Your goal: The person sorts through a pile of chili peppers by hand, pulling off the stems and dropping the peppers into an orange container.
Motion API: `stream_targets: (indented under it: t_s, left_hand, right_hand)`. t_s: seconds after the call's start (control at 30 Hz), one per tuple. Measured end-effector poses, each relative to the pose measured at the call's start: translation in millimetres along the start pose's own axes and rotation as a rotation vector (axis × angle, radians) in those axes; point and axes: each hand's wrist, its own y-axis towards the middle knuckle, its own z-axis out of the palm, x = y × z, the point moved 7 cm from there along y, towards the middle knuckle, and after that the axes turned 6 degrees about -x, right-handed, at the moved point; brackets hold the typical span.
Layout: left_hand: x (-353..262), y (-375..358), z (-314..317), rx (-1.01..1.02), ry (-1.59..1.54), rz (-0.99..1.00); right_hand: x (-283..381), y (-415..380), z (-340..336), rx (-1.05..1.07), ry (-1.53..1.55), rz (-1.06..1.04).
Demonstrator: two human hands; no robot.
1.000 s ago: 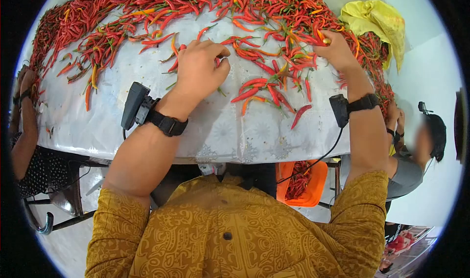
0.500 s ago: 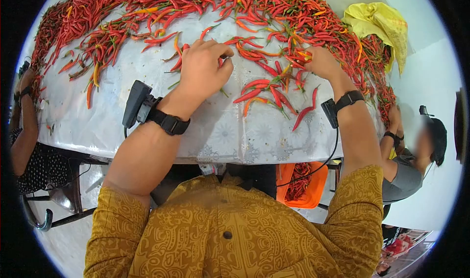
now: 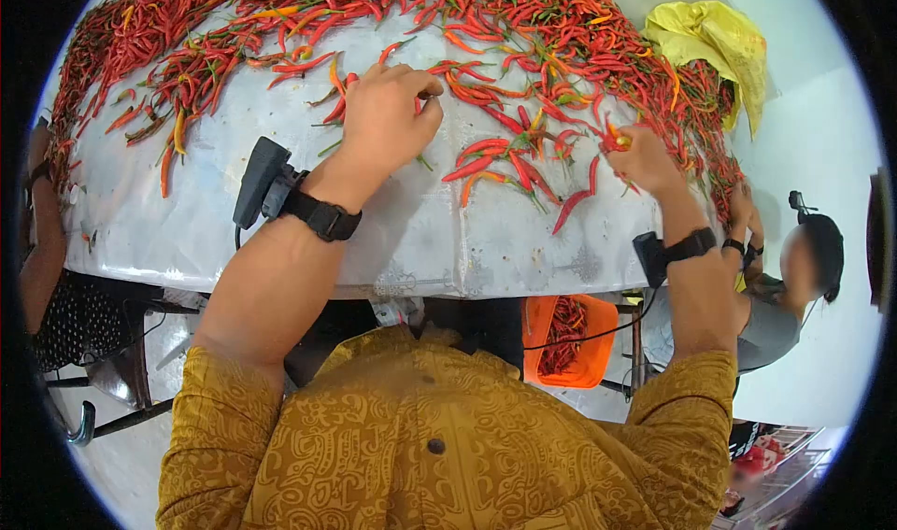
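My left hand (image 3: 388, 114) is over the middle of the table, fingers curled, with a sliver of red chili pepper (image 3: 418, 106) showing between thumb and fingers. Most of its grasp is hidden under the palm. Further right, my right hand (image 3: 647, 161) is closed around a few chili peppers (image 3: 614, 141), red with a yellowish one among them. Between the hands lies a loose group of red and orange chili peppers (image 3: 509, 161). One red chili pepper (image 3: 568, 211) rests nearer to me.
A large heap of chili peppers (image 3: 523, 12) spreads along the far side of the covered table (image 3: 392, 250). A yellow sack (image 3: 705, 35) stands at back right. Below the near edge is an orange bin (image 3: 598, 343) with chili peppers. Co-workers sit left and right (image 3: 771, 329).
My right hand has moved right and slightly toward me, drawing chili peppers away from the loose group. My left hand stays almost where it was.
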Motion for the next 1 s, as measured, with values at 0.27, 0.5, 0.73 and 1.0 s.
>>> stream_targets:
  t_s: [0.27,0.5,0.73,1.0]
  left_hand:
    - [3.2,-0.1,-3.0,0.03,0.002,-0.04]
    - [4.6,-1.0,-3.9,0.033,-0.025,-0.045]
    - [-2.0,-3.8,-0.3,0.014,-0.101,-0.017]
    - [-4.0,-5.2,1.3,0.008,-0.094,-0.002]
  right_hand:
    - [-5.5,-7.8,25.8,-0.169,-0.035,0.006]
    - [0.8,-91.0,-23.5,-0.14,0.101,0.01]
    - [-124.9,-221.3,-16.4,-0.102,-0.213,0.212]
    - [-281.8,-272.0,-0.1,-0.002,-0.166,0.354]
